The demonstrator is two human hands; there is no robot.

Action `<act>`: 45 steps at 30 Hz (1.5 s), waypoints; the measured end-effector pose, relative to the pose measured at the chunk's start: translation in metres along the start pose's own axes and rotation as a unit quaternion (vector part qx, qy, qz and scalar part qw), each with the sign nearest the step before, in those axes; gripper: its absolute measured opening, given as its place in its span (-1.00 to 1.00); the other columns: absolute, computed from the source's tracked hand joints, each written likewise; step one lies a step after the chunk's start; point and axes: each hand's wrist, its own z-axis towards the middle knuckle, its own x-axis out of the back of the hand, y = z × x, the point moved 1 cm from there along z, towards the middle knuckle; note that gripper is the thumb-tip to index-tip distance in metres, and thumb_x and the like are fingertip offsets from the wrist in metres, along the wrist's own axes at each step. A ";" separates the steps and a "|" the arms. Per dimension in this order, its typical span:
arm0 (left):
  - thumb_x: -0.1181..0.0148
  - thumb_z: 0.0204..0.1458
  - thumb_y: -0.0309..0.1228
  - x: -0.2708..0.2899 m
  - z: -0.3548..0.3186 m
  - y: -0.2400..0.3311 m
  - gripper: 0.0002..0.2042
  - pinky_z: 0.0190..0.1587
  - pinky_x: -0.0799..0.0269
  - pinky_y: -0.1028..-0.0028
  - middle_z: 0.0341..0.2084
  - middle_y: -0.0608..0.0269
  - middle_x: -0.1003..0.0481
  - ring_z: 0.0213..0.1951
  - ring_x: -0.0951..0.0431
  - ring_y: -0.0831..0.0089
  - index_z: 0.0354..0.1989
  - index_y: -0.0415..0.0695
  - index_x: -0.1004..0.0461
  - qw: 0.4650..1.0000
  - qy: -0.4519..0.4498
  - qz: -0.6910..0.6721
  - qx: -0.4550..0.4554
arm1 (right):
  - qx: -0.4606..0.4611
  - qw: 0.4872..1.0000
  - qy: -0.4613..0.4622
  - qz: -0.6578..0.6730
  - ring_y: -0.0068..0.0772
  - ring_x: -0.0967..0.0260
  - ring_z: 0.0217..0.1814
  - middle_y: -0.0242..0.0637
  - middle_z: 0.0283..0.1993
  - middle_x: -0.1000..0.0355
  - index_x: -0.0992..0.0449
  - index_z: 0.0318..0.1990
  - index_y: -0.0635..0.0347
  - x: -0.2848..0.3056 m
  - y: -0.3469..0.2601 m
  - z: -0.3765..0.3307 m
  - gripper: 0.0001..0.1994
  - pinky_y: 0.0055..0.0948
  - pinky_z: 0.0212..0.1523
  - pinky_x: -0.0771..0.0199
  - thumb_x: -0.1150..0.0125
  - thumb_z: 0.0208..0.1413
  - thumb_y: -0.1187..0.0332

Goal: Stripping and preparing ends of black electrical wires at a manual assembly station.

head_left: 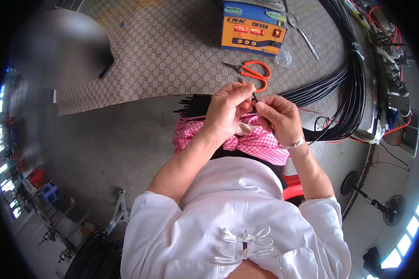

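Observation:
Close together over my lap, at the table's near edge, are my left hand (226, 109) and my right hand (282, 117). The fingers of both are pinched on a thin black cable (255, 96), whose short dark piece shows between the fingertips. Fingers hide the rest of it. Behind my hands runs a bundle of black cables (319, 88), its cut ends (191, 106) sticking out left of my left hand. A pink checked cloth (263, 142) covers my lap below. Just beyond my fingers lie scissors (253, 72) with orange handles and their blades apart.
An orange and blue box with a lit red display (249, 35) stands at the back of the patterned table (163, 51). Beside it are a clear dish (287, 57) of small white pieces and a metal spoon (303, 36). A blurred shape (60, 51) covers the far left.

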 end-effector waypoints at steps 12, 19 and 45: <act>-0.07 -0.03 -0.49 -0.003 -0.008 0.017 -0.91 -0.30 -0.35 0.62 -0.51 0.32 -0.44 -0.45 -0.41 0.61 -0.35 -0.22 -0.40 0.981 -0.029 0.190 -0.020 | -0.073 0.989 -0.048 0.120 -0.69 -0.15 -0.67 -0.42 -0.58 -0.30 -0.42 -0.37 0.28 0.008 0.000 0.000 -0.86 -0.74 -0.72 -0.01 -0.11 0.03 0.37; -0.09 -0.06 -0.46 -0.006 -0.006 -0.002 -0.90 -0.34 -0.33 0.61 -0.50 0.33 -0.43 -0.45 -0.40 0.61 -0.38 -0.21 -0.42 0.994 -0.003 0.079 -0.078 | -0.070 0.966 -0.106 0.224 -0.68 -0.05 -0.69 -0.39 -0.53 -0.29 -0.41 -0.31 0.26 0.007 0.006 0.006 -0.85 -0.71 -0.73 0.06 -0.04 0.07 0.36; -0.12 -0.05 -0.49 -0.009 -0.011 0.017 -0.88 -0.33 -0.37 0.66 -0.46 0.28 -0.48 -0.39 -0.45 0.65 -0.34 -0.27 -0.44 0.969 0.011 0.223 -0.108 | 0.043 0.999 0.002 0.013 -0.74 -0.20 -0.67 -0.46 -0.60 -0.33 -0.43 -0.46 0.26 0.004 -0.008 0.006 -0.93 -0.75 -0.67 -0.16 -0.21 -0.09 0.52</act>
